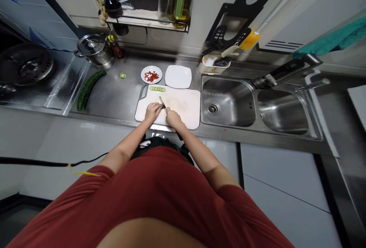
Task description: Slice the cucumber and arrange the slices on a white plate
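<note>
My right hand (174, 119) is closed round the handle of a small knife (162, 100), whose blade points away from me over the white cutting board (187, 116). With bent fingers, my left hand (153, 112) grips a short dark-green piece of cucumber (163, 106) against the board, right beside the blade. Much of that piece is hidden by the fingers. A row of thin cucumber slices (157, 89) lies overlapping along the board's far left edge. Beyond the board stand a white plate of chopped red pieces (151, 76) and a bare square white plate (178, 76).
A whole cucumber (88, 90) and a few loose slices (122, 76) lie left on the steel counter. Behind them stand a lidded pot (95, 52) and a small sauce bottle (116, 48). A double sink (228, 101) adjoins the board's right side. A bottle shelf (148, 21) overhangs the back.
</note>
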The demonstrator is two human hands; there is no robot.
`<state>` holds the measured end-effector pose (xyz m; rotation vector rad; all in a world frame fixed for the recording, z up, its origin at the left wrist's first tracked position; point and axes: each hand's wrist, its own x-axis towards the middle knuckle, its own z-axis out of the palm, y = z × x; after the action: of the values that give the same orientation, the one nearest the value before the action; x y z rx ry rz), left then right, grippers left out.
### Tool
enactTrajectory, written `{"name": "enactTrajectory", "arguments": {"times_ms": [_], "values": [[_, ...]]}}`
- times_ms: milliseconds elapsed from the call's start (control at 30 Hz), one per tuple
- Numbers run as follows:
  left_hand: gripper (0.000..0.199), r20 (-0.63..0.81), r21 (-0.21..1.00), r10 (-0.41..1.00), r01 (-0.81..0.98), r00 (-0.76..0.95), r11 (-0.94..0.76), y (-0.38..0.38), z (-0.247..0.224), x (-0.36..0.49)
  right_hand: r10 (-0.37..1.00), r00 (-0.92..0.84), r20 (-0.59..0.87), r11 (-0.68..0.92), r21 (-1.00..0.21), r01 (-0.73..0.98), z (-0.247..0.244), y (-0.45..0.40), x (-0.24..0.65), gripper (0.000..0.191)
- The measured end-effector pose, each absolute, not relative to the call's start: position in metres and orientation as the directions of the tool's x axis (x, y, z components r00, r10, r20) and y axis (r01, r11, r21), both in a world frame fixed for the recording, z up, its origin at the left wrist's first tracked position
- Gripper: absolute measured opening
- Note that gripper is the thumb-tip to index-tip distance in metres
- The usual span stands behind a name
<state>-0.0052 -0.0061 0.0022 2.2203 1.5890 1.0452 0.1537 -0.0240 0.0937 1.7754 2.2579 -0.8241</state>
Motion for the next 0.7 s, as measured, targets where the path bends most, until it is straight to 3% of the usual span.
{"name": "enactTrajectory", "arguments": {"times_ms": [400, 700], "values": [[0.025, 0.413, 0.531, 0.896, 0.757, 0.163, -0.382, -0.005, 0.000, -0.006, 0.871, -0.289, -0.397, 0.155, -0.337, 0.929, 0.092, -0.008, 0.141, 0.031], [0.024, 0.408, 0.539, 0.900, 0.755, 0.155, -0.374, -0.006, 0.002, -0.004, 0.850, -0.259, -0.459, 0.142, -0.274, 0.951, 0.086, -0.037, 0.160, 0.028]]}}
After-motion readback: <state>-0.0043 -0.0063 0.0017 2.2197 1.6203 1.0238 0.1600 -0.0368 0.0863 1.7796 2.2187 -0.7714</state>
